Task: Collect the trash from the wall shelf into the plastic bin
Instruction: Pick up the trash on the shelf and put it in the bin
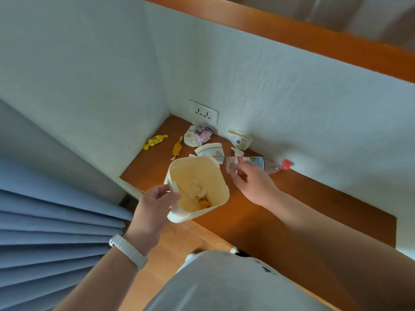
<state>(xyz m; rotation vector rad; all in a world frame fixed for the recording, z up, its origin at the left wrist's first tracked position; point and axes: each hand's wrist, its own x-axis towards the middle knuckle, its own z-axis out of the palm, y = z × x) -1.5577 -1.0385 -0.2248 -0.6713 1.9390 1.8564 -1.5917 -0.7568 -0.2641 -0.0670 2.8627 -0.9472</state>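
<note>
My left hand (pixel 155 205) grips the near-left rim of a cream plastic bin (pixel 215 176), held over the front edge of the wooden wall shelf (pixel 314 198). A yellow wrapper lies at the bin's bottom. My right hand (pixel 251 178) closes on the base of a clear plastic bottle (pixel 267 163) with a red cap, lying on its side on the shelf. Further back lie two yellow candy wrappers (pixel 155 141), a purple-and-white packet (pixel 201 134), a crushed paper cup (pixel 239 139) and torn paper (pixel 210 149).
White walls close the shelf on the left and back, with a double power socket (pixel 204 111) low on the back wall. A blue pleated curtain (pixel 56 221) hangs at the left. A wooden ledge (pixel 292 34) runs above.
</note>
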